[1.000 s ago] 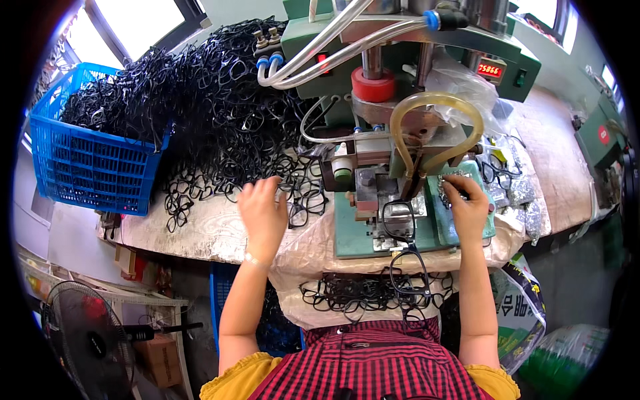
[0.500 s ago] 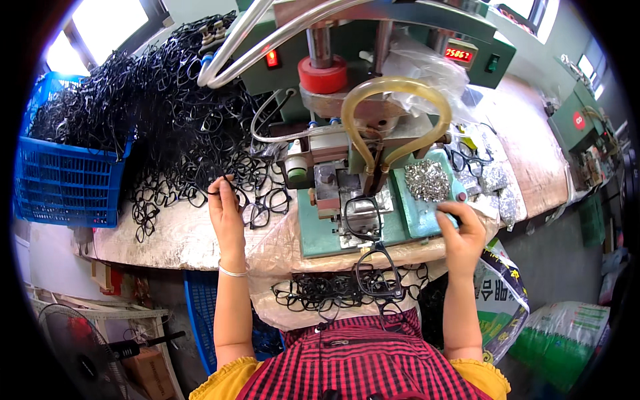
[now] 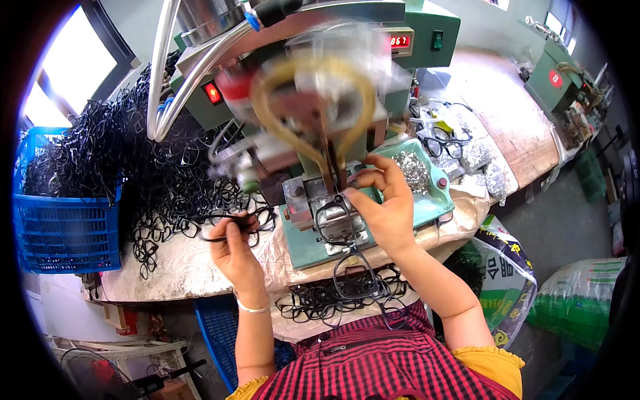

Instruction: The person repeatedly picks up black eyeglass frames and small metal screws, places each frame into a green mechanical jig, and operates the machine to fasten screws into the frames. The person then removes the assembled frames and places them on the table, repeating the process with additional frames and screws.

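My left hand (image 3: 240,250) pinches a black eyeglass frame (image 3: 217,238) over the loose frames left of the press. My right hand (image 3: 387,203) is at the press tooling, its thumb and fingers bent beside the metal prongs; whatever small thing is between its fingertips is hidden. Under the prongs a black eyeglass frame (image 3: 335,239) sits in the metal fixture (image 3: 300,212), its front reaching down toward me. The lower rim (image 3: 337,283) hangs past the edge of the green base plate (image 3: 317,255). A yellowish hose (image 3: 370,100) loops above, smeared by motion.
Right of the fixture, a green tray (image 3: 433,203) holds small metal parts (image 3: 412,172). Black frames heap up at left beside a blue basket (image 3: 67,230). More frames (image 3: 307,303) lie at the table's front edge. Sacks (image 3: 567,337) stand on the floor at right.
My right hand has gone from the tray's edge leftward to the press tooling. My left hand has lifted a frame off the heap's edge and moved right. The view has shifted.
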Available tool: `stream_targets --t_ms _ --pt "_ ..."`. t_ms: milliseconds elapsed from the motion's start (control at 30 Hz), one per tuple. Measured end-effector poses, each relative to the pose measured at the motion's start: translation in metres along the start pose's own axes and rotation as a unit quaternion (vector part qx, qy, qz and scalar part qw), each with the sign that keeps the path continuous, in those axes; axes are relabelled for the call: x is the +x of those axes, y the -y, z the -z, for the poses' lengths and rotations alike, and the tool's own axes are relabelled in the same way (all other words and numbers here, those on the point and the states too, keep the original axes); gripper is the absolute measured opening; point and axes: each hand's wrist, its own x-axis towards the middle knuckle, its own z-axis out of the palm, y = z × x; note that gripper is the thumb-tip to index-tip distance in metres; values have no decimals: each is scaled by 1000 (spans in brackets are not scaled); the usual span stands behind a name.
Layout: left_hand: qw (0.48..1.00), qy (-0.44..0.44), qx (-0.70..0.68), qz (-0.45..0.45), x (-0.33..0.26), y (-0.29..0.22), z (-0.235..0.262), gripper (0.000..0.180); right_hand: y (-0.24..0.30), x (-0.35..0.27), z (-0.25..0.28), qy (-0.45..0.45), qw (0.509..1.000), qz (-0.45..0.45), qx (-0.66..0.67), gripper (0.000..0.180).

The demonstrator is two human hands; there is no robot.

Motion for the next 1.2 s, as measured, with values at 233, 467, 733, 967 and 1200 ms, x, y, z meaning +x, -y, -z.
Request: stream_targets --t_ms 233,467,733,967,1200 --pt "961 191 64 -191 29 -69 -88 6 25 -7 -12 7 991 -79 109 55" --pt "833 396 241 -302 -10 -53 -84 22 18 12 33 75 977 19 -198 33" --pt "764 467 265 -357 -2 -39 -81 26 -80 24 115 -29 839 107 -532 15" --pt "818 349 278 -364 -33 -18 -63 33 -70 36 110 -22 860 46 -508 12" --pt "831 74 540 -107 12 32 12 35 -75 22 112 -89 940 28 -330 15"
